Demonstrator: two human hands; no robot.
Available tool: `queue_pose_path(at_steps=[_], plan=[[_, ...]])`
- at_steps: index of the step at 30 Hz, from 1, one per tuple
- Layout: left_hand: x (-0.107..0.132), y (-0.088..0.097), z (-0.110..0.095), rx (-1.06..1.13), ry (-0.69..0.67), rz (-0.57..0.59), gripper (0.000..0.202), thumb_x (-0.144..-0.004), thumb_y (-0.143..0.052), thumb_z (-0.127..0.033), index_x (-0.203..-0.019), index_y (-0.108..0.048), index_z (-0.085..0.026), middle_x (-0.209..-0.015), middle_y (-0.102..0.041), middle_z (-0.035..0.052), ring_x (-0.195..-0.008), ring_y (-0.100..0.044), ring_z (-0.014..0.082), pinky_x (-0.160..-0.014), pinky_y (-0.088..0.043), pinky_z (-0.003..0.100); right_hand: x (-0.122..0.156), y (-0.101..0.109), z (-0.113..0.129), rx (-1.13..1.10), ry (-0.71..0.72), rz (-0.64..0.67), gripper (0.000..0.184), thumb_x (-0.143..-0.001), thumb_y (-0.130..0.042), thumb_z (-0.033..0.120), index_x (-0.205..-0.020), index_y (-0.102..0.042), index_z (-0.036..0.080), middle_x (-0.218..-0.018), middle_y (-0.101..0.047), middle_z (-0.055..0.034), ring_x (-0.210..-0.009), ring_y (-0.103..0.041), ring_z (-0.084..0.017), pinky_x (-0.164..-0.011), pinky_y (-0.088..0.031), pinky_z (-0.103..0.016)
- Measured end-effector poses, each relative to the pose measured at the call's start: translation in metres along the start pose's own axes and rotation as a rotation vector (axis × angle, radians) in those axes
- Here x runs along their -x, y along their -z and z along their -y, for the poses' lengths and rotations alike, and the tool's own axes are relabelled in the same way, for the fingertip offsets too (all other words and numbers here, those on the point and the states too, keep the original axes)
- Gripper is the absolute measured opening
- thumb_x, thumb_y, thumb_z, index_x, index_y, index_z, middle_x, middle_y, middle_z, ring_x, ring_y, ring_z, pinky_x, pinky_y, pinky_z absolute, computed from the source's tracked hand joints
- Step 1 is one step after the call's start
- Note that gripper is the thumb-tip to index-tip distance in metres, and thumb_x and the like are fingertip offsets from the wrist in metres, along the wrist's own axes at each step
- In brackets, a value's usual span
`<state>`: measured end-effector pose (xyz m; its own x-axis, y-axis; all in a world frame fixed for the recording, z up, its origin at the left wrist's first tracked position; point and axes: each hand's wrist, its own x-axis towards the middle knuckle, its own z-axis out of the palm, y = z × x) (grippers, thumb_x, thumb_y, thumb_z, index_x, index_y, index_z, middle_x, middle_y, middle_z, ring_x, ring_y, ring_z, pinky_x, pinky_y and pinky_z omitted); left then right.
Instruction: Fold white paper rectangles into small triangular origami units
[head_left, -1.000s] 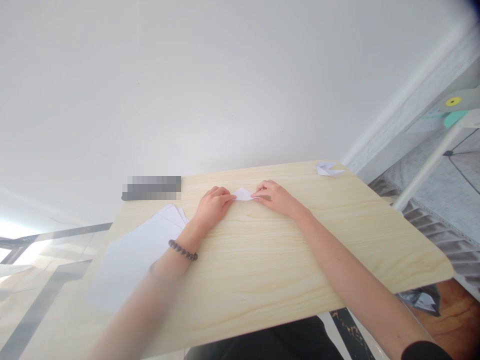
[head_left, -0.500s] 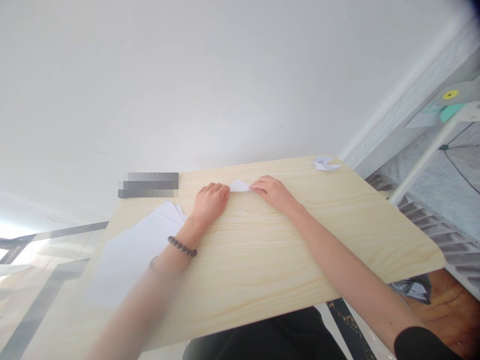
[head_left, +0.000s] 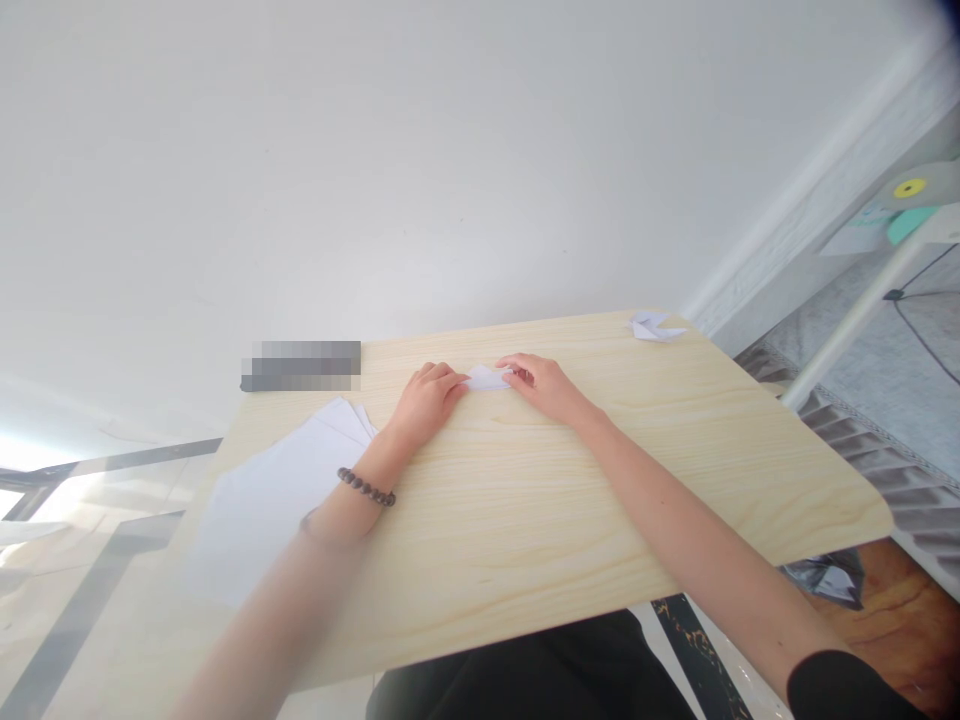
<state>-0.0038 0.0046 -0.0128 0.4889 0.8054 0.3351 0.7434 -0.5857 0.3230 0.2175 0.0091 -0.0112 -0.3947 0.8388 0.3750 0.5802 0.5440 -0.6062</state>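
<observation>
Left hand (head_left: 429, 402) and right hand (head_left: 546, 385) grip opposite ends of small folded paper (head_left: 487, 380) between them, over table (head_left: 525, 510); uneven pull from either could skew folds or tear it.

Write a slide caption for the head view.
Left hand holding one end of a small folded paper, right hand at the other, over a wood-grain table with white sheets nearby.

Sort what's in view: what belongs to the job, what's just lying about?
In the job:
small folded paper
left hand
right hand

Apparently lying about:
white sheets, perhaps related
folded paper shape, far right corner
pixelated dark object
</observation>
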Motion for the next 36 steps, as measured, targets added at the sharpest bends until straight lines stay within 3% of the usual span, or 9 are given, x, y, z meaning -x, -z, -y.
queue_pose_path(at_steps=[7, 15, 20, 28, 33, 36], plan=[[0.0003, -0.0043, 0.0052, 0.11, 0.082, -0.016, 0.035, -0.086, -0.041, -0.039, -0.103, -0.064, -0.019, -0.087, -0.058, 0.0074, -0.087, -0.048, 0.0208, -0.082, -0.039, 0.034, 0.0001, -0.0024, -0.0038, 0.062, 0.019, 0.034, 0.023, -0.082, -0.045, 0.021, -0.093, -0.065, 0.018, -0.079, -0.057, -0.0041, -0.069, -0.049, -0.013, -0.069, -0.041, -0.027], [-0.0003, -0.0031, 0.0038, 0.078, 0.093, -0.004, 0.036, -0.086, -0.04, -0.041, -0.105, -0.064, -0.022, -0.083, -0.059, 0.0066, -0.086, -0.049, 0.0211, -0.083, -0.037, 0.036, -0.0015, -0.0011, 0.0004, 0.04, -0.017, 0.075, 0.024, -0.08, -0.052, 0.034, -0.094, -0.067, 0.021, -0.075, -0.059, -0.0036, -0.07, -0.049, -0.014, -0.068, -0.04, -0.028], [-0.0031, -0.0018, 0.0019, 0.119, 0.172, -0.015, 0.033, -0.082, -0.045, -0.041, -0.098, -0.068, -0.023, -0.079, -0.06, 0.0059, -0.086, -0.049, 0.0226, -0.082, -0.038, 0.036, -0.0042, -0.0031, 0.0024, 0.074, -0.11, 0.073, 0.027, -0.079, -0.053, 0.032, -0.098, -0.066, 0.019, -0.075, -0.059, -0.0037, -0.067, -0.049, -0.013, -0.067, -0.039, -0.028], [-0.0042, 0.002, -0.0027, 0.177, 0.287, -0.052, 0.027, -0.076, -0.053, -0.041, -0.087, -0.071, -0.025, -0.078, -0.066, 0.0055, -0.095, -0.047, 0.0268, -0.082, -0.038, 0.038, -0.0057, -0.0037, 0.0042, 0.094, -0.109, 0.073, 0.021, -0.081, -0.051, 0.027, -0.092, -0.067, 0.019, -0.075, -0.056, -0.0027, -0.066, -0.049, -0.012, -0.066, -0.038, -0.026], [-0.0046, 0.001, -0.0014, 0.153, 0.314, -0.062, 0.025, -0.075, -0.054, -0.041, -0.085, -0.072, -0.025, -0.081, -0.067, 0.0053, -0.098, -0.047, 0.028, -0.086, -0.036, 0.042, -0.0061, -0.0073, 0.0011, 0.098, -0.097, 0.05, 0.019, -0.081, -0.05, 0.026, -0.089, -0.066, 0.019, -0.075, -0.055, -0.002, -0.067, -0.049, -0.012, -0.067, -0.038, -0.025], [-0.0055, 0.0004, 0.0, 0.134, 0.297, -0.053, 0.025, -0.076, -0.053, -0.04, -0.085, -0.072, -0.025, -0.08, -0.067, 0.0044, -0.095, -0.049, 0.026, -0.086, -0.037, 0.039, -0.0061, -0.0104, -0.0006, 0.119, -0.091, 0.028, 0.017, -0.081, -0.049, 0.026, -0.085, -0.064, 0.019, -0.075, -0.054, -0.0018, -0.067, -0.049, -0.011, -0.067, -0.038, -0.025]])
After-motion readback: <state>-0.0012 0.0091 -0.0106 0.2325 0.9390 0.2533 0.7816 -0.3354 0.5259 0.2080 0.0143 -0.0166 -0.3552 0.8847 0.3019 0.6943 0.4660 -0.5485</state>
